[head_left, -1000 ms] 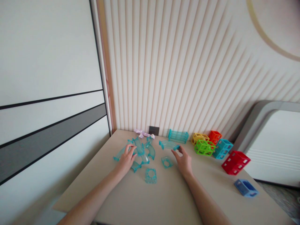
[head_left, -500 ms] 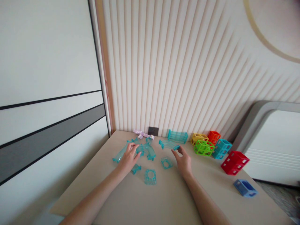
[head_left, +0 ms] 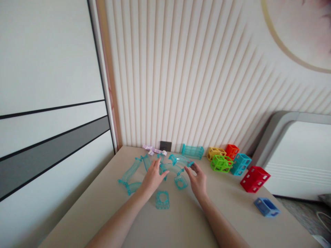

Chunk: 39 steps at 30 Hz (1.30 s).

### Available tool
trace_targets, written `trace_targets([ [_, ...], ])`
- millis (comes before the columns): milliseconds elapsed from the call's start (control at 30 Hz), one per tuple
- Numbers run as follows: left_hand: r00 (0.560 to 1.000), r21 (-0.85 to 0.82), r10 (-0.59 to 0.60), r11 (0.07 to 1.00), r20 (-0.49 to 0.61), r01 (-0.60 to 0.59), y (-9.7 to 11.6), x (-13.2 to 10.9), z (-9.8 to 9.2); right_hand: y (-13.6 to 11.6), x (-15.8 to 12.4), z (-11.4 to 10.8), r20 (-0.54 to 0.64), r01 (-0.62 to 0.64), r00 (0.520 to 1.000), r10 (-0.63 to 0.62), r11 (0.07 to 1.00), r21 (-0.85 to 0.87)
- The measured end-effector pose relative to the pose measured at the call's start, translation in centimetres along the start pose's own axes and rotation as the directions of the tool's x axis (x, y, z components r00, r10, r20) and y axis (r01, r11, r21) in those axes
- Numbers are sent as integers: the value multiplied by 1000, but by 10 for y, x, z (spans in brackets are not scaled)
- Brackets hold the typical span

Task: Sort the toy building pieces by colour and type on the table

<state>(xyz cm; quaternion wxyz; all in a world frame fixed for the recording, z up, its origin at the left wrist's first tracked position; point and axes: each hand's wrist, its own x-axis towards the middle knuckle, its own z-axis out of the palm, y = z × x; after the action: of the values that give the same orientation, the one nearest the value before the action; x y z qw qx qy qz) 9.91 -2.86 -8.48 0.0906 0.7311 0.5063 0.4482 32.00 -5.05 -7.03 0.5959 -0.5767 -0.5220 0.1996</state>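
Note:
My right hand (head_left: 198, 178) pinches one end of a curved, see-through teal track piece (head_left: 183, 159) between thumb and fingers. The piece's other end points left toward the wall. My left hand (head_left: 152, 177) has its thumb and fingers around the left end of a second curved teal track piece (head_left: 172, 168), just nearer me than the first. Its grip there is partly hidden. Left of that hand lie a long straight teal track piece (head_left: 131, 170) and a shorter teal piece (head_left: 133, 187), partly behind the wrist. Two flat teal pieces with round holes, one near (head_left: 162, 200) and one farther (head_left: 180, 183), lie between my arms.
Against the wall are a light purple piece (head_left: 155, 150) and a ribbed teal track piece (head_left: 192, 151). At the right stand yellow (head_left: 216, 153), green (head_left: 221, 164), orange (head_left: 232, 151), blue-teal (head_left: 241, 164), red (head_left: 255, 179) and blue (head_left: 267, 207) open-sided blocks. A black socket (head_left: 166, 146) is on the wall.
My left hand has moved right and nearer my right hand, with a curved track piece shifting right alongside. The right hand's track piece moved slightly left. The left-hand pieces are more exposed.

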Motion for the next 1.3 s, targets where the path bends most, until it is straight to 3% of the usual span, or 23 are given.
trace_targets([
  [267, 999, 26, 21, 999, -24, -20, -1, -6, -4, -11, -19, 15, 95, 32, 995, -31, 999, -10],
  [433, 998, 56, 29, 998, -53, -26, 4, -8, -7, -13, -24, 19, 93, -2, 996, 4, 1000, -27],
  [900, 997, 35, 7, 999, -82, -4, 5, -8, -10, -15, -29, 18, 57, 50, 998, -40, 981, -185],
  [1300, 989, 17, 34, 999, -145, -32, 3, -8, -9, -13, -27, 19, 77, 31, 997, -18, 986, -166],
])
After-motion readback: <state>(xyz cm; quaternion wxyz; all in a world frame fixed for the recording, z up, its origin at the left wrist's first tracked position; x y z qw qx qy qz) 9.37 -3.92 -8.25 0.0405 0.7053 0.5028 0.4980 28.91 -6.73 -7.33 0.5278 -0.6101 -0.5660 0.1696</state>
